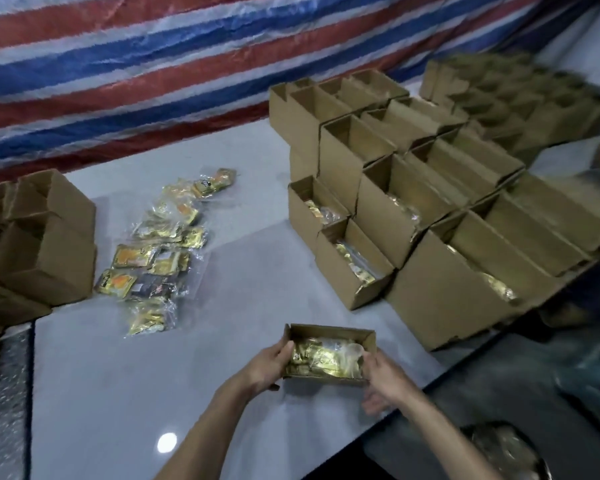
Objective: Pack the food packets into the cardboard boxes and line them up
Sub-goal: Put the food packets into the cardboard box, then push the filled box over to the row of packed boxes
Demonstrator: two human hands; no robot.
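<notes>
In the head view, an open box with gold packets inside is held near the front edge of the white table. The left hand grips its left end, thumb curled over the rim, and the right hand grips its right end, thumb on the top packet. Beyond the box to the left lie loose packets, with empty boxes further left; beyond it to the right stand stacked rows of filled boxes, and a striped tarp hangs behind.
</notes>
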